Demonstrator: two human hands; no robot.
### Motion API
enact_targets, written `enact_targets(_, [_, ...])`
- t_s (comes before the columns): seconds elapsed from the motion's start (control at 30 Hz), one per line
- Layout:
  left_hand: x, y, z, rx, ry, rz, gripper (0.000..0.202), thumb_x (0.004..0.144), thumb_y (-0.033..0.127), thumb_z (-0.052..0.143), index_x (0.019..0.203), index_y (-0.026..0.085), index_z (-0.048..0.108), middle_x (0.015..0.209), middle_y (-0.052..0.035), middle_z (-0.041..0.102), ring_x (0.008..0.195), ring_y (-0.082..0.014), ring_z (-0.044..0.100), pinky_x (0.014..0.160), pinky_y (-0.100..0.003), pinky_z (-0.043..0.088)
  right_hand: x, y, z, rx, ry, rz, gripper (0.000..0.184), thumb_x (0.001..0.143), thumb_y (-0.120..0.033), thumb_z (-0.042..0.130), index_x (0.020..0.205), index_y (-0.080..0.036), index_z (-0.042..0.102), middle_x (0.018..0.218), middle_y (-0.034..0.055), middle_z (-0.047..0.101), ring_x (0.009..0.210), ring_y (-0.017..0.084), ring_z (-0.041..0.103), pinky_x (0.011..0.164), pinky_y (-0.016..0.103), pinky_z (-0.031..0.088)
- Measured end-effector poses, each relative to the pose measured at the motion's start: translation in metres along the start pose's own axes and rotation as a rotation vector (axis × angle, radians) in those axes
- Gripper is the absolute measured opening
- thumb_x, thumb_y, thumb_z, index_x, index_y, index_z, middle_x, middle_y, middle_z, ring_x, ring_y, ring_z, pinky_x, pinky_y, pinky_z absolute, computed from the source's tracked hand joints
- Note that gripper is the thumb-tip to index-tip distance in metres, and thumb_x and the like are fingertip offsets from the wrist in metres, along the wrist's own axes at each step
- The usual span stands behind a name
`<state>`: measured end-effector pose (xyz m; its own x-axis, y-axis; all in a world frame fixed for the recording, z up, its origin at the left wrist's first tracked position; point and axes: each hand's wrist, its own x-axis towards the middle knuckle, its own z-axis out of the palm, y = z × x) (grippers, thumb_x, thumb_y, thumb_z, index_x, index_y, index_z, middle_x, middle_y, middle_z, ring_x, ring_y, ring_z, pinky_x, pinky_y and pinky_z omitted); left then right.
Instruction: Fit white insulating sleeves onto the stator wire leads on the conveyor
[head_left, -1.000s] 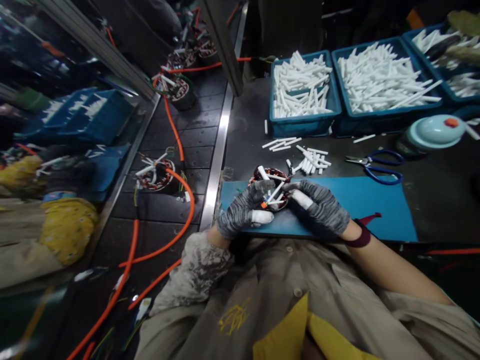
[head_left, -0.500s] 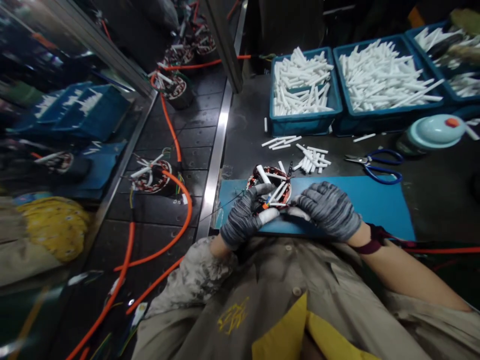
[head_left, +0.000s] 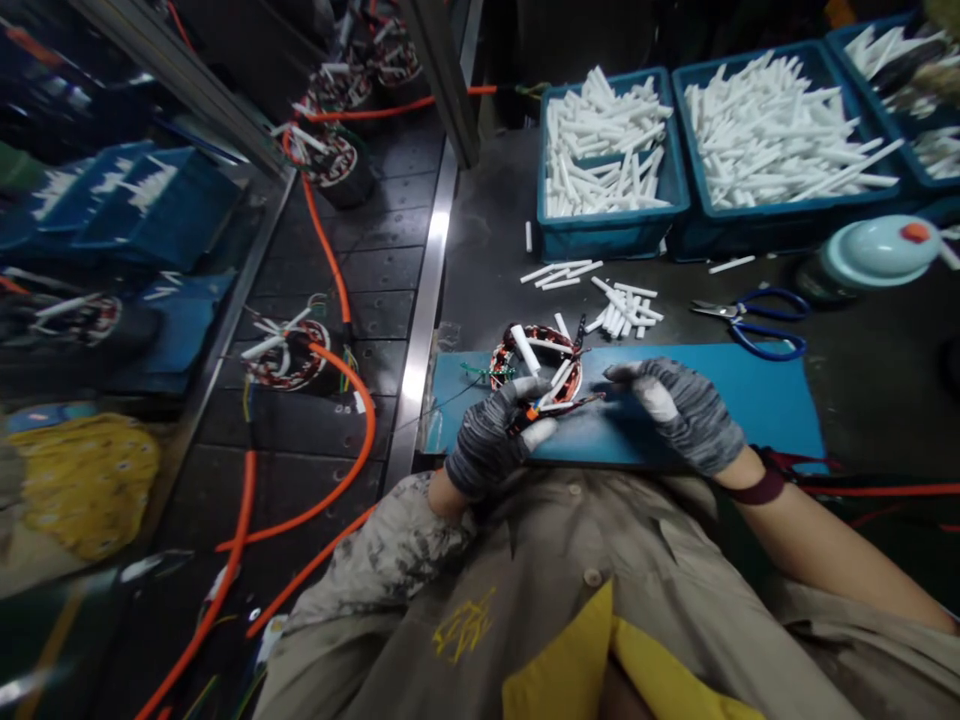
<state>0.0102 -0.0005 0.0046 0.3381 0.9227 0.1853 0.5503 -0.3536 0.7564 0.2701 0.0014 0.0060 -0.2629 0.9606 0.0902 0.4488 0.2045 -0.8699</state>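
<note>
A round wound motor stator (head_left: 537, 366) with white sleeves and coloured wires lies on the blue mat (head_left: 750, 392). My left hand (head_left: 499, 435), in a grey glove, is closed on the stator's near edge, pinching wires there. My right hand (head_left: 679, 405), also gloved, hovers over the mat to the right of the stator with fingers stretched out and nothing in it. A small heap of loose white sleeves (head_left: 621, 308) lies just beyond the mat.
Blue bins (head_left: 609, 240) full of white sleeves stand at the back. Blue-handled scissors (head_left: 757, 318) and a pale green lidded container (head_left: 862, 255) lie to the right. On the left a conveyor (head_left: 360, 290) carries more stators (head_left: 289, 352) and orange cables (head_left: 352, 440).
My right hand has let go of the stator and moved right over the mat, fingers opening. The left hand keeps its hold on the stator. The view has shifted slightly.
</note>
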Motion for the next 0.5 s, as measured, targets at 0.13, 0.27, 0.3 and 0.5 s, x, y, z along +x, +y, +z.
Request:
enact_targets(0.13, [0.000,-0.001,0.001,0.011,0.014,0.059,0.038,0.090,0.029,0.073,0.125,0.018,0.063,0.116,-0.0076,0.077,0.102,-0.0216,0.076,0.092,-0.034,0.063,0.006,0.006,0.002,-0.506,0.022,-0.325,0.042,0.096,-0.057,0.061,0.112,-0.021,0.076,0.094,0.0121,0.076,0.088,0.029,0.067,0.081,0.043,0.053])
enact_targets(0.27, [-0.003,-0.004,0.009,0.152,0.135,0.185,0.035,0.096,0.034,0.067,0.126,0.018,0.062,0.115,-0.0089,0.077,0.102,-0.0212,0.077,0.091,-0.034,0.064,0.007,0.007,0.008,-0.768,0.128,-0.544,0.024,0.101,-0.036,0.059,0.095,-0.021,0.076,0.080,0.0079,0.071,0.079,0.023,0.060,0.074,0.037,0.042])
enact_targets(0.3, [-0.004,-0.005,0.011,0.201,0.154,0.218,0.031,0.098,0.035,0.064,0.125,0.018,0.063,0.115,-0.0093,0.078,0.103,-0.0214,0.076,0.092,-0.034,0.064,0.005,0.007,0.008,-0.800,0.145,-0.593,0.023,0.101,-0.032,0.059,0.091,-0.021,0.076,0.077,0.0071,0.069,0.078,0.022,0.058,0.073,0.036,0.039])
enact_targets(0.5, [-0.007,-0.006,0.013,0.344,0.046,0.291,0.027,0.103,0.033,0.055,0.118,0.021,0.074,0.124,-0.0111,0.076,0.110,-0.0234,0.076,0.087,-0.032,0.066,-0.010,-0.002,0.024,-0.448,-0.072,-0.340,0.049,0.105,-0.044,0.047,0.068,-0.019,0.066,0.063,0.0055,0.062,0.061,0.018,0.050,0.063,0.035,0.036])
